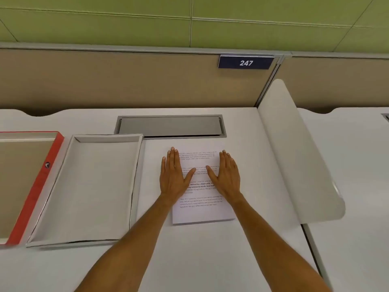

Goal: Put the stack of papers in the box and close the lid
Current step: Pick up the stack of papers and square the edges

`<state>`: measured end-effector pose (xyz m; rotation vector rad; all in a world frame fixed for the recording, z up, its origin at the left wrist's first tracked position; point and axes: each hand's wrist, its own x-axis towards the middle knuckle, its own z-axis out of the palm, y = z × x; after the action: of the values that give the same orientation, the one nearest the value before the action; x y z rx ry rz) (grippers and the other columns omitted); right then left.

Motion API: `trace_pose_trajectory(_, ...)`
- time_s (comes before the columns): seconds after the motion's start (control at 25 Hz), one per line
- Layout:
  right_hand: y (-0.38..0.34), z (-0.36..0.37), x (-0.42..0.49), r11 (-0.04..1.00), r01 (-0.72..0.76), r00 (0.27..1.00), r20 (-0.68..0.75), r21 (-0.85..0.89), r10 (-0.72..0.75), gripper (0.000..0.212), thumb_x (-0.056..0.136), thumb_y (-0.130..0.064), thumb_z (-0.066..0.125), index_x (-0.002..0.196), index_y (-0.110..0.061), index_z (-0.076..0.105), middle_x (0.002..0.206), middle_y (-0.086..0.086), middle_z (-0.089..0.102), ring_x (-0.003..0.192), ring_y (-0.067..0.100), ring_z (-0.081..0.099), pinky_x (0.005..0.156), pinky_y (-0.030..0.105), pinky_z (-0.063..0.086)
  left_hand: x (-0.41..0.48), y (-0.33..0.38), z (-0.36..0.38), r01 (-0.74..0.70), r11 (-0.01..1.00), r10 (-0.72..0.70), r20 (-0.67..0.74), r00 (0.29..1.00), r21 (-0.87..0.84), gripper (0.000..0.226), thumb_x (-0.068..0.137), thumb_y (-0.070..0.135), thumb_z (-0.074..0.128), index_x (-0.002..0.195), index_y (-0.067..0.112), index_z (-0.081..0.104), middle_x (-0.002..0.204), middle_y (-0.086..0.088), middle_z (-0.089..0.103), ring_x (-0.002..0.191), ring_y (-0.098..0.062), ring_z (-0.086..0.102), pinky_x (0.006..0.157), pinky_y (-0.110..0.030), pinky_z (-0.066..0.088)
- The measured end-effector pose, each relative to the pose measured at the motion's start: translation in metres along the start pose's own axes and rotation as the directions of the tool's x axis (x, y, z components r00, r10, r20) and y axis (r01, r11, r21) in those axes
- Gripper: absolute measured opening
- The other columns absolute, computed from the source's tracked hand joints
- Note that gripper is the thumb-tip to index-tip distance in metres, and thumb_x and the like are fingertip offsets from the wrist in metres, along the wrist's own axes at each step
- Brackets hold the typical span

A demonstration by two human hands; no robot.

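A stack of white printed papers point(203, 211) lies flat on the white desk, right of centre. My left hand point(173, 175) rests palm down on its left side, fingers together and thumb spread. My right hand point(226, 175) lies palm down on its right side in the same way. Neither hand grips anything. An empty white shallow box point(92, 186) sits open just left of the papers. Its red lid point(31, 192) lies upside down at the far left, partly cut off by the frame edge.
A grey cable hatch point(170, 126) is set into the desk behind the papers. A curved white divider point(299, 157) rises along the desk's right side. A tan partition with a "247" sign point(245, 63) stands at the back.
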<state>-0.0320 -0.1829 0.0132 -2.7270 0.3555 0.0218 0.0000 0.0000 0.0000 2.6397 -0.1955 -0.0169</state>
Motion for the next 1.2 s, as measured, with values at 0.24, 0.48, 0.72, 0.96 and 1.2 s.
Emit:
trace_pose_trajectory(0.24,0.0,0.014,-0.011,0.997,-0.075,0.996,0.056,0.014,0.074,0.086,0.094,-0.061,0.038,0.156,-0.01,0.008,0.165,0.006,0.009,0.153,0.022,0.011,0.124,0.035,0.009,-0.011,0.001,0.007,0.132,0.991,-0.131,0.042,0.99,-0.026,0.102,0.086,0.069,0.047,0.157,0.009,0.004,0.167,-0.009,0.005,0.154,-0.026,0.008,0.126,-0.041,0.003)
trace_pose_trajectory(0.48,-0.01,0.021,-0.014,0.963,-0.222,0.975,0.014,0.151,0.222,0.093,0.09,-0.055,0.053,0.154,-0.001,0.012,0.162,0.016,0.016,0.15,0.03,0.018,0.122,0.041,0.018,-0.01,0.008,0.013,0.301,0.953,-0.297,0.07,0.952,-0.048,0.111,0.081,0.07,0.055,0.156,0.005,0.004,0.166,-0.015,0.007,0.154,-0.031,0.008,0.126,-0.044,0.01)
trace_pose_trajectory(0.72,-0.022,0.014,-0.001,0.836,-0.533,0.846,0.061,0.129,0.53,0.091,0.071,-0.063,0.072,0.13,-0.001,0.04,0.132,0.018,0.046,0.123,0.035,0.044,0.097,0.049,0.041,0.0,0.03,0.006,0.595,0.803,-0.59,0.115,0.799,-0.02,0.099,0.069,0.064,0.074,0.135,0.001,0.037,0.14,-0.02,0.042,0.129,-0.035,0.042,0.101,-0.047,0.04)
trace_pose_trajectory(0.96,-0.015,-0.004,0.019,0.714,-0.675,0.734,0.257,0.186,0.628,0.098,0.058,-0.058,0.085,0.13,-0.006,0.043,0.136,0.018,0.048,0.13,0.036,0.044,0.1,0.052,0.042,0.024,0.043,-0.009,0.79,0.611,-0.744,0.309,0.592,-0.043,0.096,0.06,0.048,0.089,0.129,0.005,0.037,0.135,-0.018,0.046,0.123,-0.033,0.048,0.097,-0.046,0.046)
trace_pose_trajectory(1.2,-0.018,-0.012,0.026,0.711,-0.689,0.71,0.322,0.138,0.626,0.085,0.062,-0.054,0.085,0.126,-0.012,0.049,0.135,0.016,0.05,0.128,0.035,0.045,0.101,0.051,0.042,0.033,0.034,-0.022,0.754,0.655,-0.704,0.394,0.591,0.038,0.091,0.062,0.054,0.085,0.129,0.006,0.046,0.132,-0.015,0.054,0.12,-0.032,0.054,0.096,-0.042,0.048)
